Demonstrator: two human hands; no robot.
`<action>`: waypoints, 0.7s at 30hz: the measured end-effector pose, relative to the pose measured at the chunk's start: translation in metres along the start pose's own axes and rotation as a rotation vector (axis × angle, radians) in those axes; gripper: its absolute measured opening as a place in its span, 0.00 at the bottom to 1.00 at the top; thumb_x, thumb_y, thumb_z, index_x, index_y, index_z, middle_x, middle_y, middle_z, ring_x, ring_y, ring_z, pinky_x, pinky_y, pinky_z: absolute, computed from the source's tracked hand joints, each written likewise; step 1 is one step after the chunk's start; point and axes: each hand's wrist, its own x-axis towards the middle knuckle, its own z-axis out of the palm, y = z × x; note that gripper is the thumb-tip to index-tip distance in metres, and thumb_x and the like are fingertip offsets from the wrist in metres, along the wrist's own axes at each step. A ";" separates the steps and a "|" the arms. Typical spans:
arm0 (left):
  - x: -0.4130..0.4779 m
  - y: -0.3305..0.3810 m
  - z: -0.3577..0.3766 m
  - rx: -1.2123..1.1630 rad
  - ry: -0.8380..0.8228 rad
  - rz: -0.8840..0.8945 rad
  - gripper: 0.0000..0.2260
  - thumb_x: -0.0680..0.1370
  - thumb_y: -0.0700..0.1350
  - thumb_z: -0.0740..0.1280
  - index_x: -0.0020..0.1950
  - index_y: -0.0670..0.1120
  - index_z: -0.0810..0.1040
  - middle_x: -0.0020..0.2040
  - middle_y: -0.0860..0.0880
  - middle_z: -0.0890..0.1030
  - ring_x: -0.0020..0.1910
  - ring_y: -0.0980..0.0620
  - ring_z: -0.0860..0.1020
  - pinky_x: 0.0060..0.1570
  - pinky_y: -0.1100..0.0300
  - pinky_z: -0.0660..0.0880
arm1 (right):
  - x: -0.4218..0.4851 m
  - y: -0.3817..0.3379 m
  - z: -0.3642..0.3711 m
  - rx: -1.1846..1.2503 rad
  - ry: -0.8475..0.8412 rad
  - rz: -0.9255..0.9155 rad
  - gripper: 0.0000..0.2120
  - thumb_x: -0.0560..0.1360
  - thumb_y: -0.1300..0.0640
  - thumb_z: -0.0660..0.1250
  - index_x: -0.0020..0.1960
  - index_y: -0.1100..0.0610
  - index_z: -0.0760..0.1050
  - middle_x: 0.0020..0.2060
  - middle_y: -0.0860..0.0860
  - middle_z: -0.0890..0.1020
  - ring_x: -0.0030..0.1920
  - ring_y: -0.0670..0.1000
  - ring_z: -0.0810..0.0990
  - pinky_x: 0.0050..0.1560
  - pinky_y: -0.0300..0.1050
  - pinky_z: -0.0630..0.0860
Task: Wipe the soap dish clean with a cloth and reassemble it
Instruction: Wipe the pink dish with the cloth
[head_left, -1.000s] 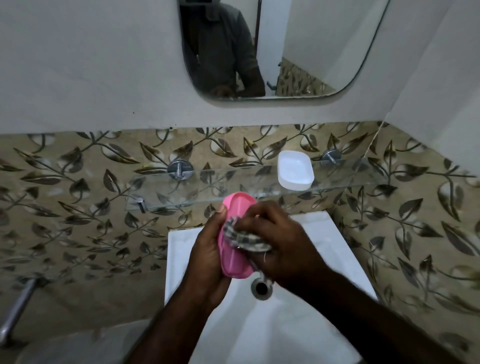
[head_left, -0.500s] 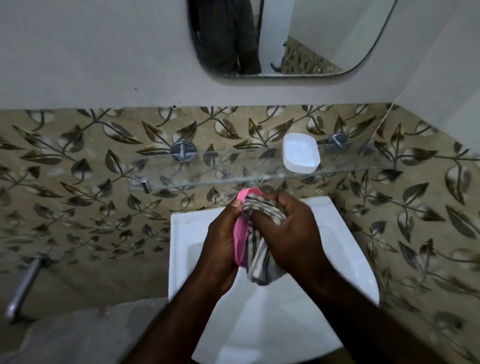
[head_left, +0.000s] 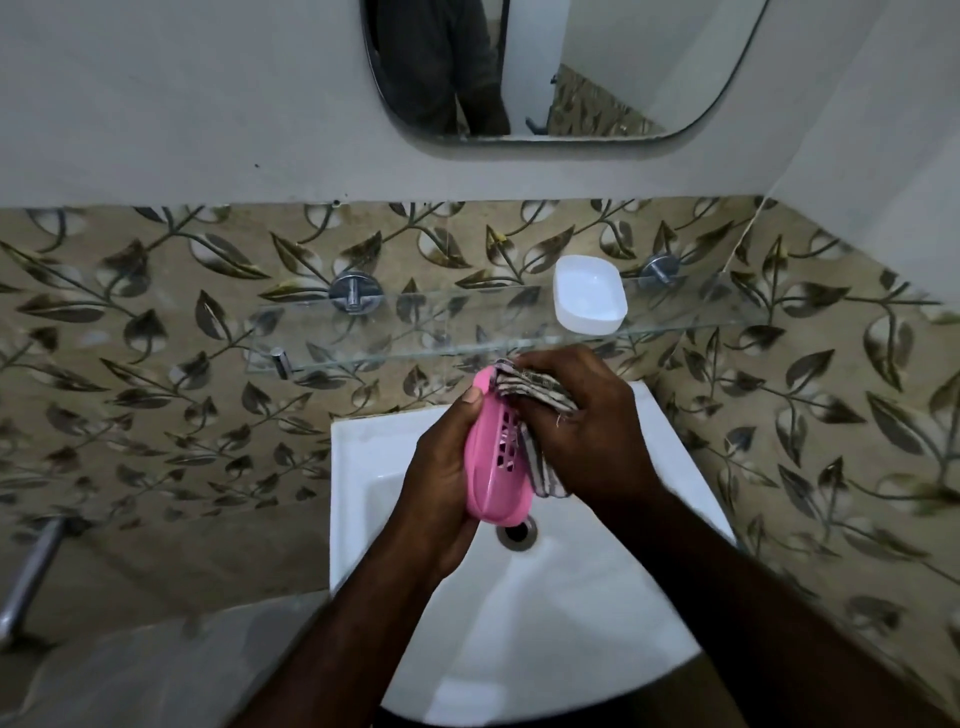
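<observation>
Left hand (head_left: 441, 478) grips the pink slotted plastic soap-dish insert (head_left: 496, 467), fingers curled round its left edge, thumb up near the top end. The insert stands roughly on end, slotted face turned to the right, centre of the frame. Right hand (head_left: 587, 431) is closed on a bunched grey-and-white striped cloth (head_left: 530, 387), pressing it against the insert's top end and right side. A strip of the cloth hangs down along the insert's right edge.

Both forearms come in from the bottom of the frame over a white ceramic washbasin (head_left: 545, 649). The round metal drain (head_left: 517, 532) sits just below the insert's bottom end.

Above the hands a clear glass shelf (head_left: 415, 332) runs across the centre, fixed by two round chrome mounts (head_left: 356, 293). The white rounded-rectangle plastic soap-dish base (head_left: 589, 293) sits on the shelf right of centre, open side up, apart from the pink insert and from both hands.

Behind it is beige wall tile with a dark leaf pattern (head_left: 156, 364). A metal pipe (head_left: 28, 577) shows at lower left. The rounded mirror (head_left: 597, 62) at top centre reflects part of a person's dark-clothed torso.
</observation>
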 end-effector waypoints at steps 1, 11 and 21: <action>0.000 -0.003 0.001 0.007 0.022 0.021 0.15 0.81 0.50 0.59 0.60 0.44 0.80 0.54 0.44 0.85 0.52 0.48 0.83 0.50 0.56 0.79 | 0.000 0.002 0.000 -0.003 0.010 0.077 0.09 0.72 0.61 0.73 0.51 0.53 0.81 0.46 0.49 0.82 0.48 0.44 0.80 0.49 0.37 0.75; 0.015 -0.020 0.018 0.157 0.327 0.362 0.23 0.72 0.55 0.67 0.65 0.49 0.78 0.61 0.45 0.82 0.60 0.44 0.80 0.62 0.43 0.75 | -0.043 -0.004 -0.002 0.230 -0.174 0.626 0.10 0.75 0.53 0.70 0.39 0.55 0.72 0.31 0.48 0.79 0.33 0.45 0.78 0.35 0.37 0.73; 0.049 -0.010 0.055 0.385 0.318 0.612 0.17 0.75 0.51 0.64 0.64 0.55 0.76 0.55 0.50 0.83 0.51 0.47 0.81 0.46 0.50 0.80 | 0.004 0.030 -0.059 1.370 -0.076 0.889 0.20 0.81 0.55 0.57 0.50 0.65 0.84 0.48 0.63 0.85 0.48 0.58 0.85 0.48 0.51 0.83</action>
